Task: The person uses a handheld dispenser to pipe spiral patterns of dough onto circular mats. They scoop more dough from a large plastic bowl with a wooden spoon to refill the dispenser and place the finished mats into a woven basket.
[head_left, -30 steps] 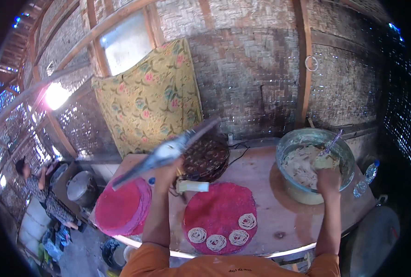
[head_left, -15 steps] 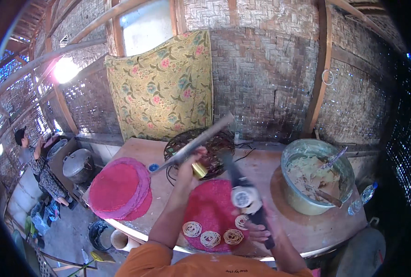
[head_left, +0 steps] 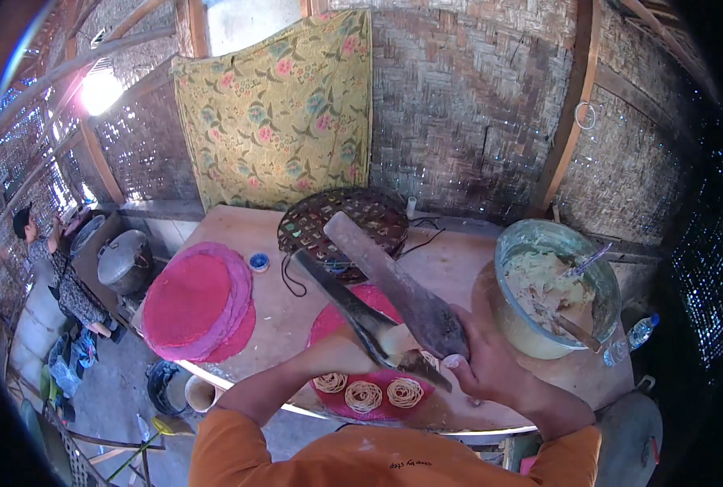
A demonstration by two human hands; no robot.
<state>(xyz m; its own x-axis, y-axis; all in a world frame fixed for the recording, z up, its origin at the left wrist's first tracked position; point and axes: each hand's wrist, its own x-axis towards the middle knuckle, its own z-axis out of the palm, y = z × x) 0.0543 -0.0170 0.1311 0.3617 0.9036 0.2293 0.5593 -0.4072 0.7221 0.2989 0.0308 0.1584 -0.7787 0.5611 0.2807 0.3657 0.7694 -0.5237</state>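
My right hand (head_left: 479, 361) is closed around the wide end of a long grey paddle-like bar (head_left: 390, 272), which slants up toward the far left. Under and beside it lies a long dark bar (head_left: 345, 304), with my left hand (head_left: 349, 349) closed against it; my left fingers are mostly hidden. A pale patch (head_left: 395, 339) shows between the two bars. Below them is a round pink mat (head_left: 325, 325) on the table. Pale noodle-like coils, one of them the middle coil (head_left: 364, 396), rest along the mat's near edge, partly covered by my hands and the bars.
A stack of round pink mats (head_left: 187, 304) stands on the table (head_left: 276, 325) at left, near a small blue lid (head_left: 258, 261). A dark woven tray (head_left: 296, 231) lies behind. At right are a large tub (head_left: 532, 345) of pale dough and a bottle (head_left: 643, 331). A person (head_left: 65, 272) stands far left.
The two long tools were apart, one showing a brass cylinder and the other a round pale face. Now they cross close together over the mat, and my hands have come nearer each other.
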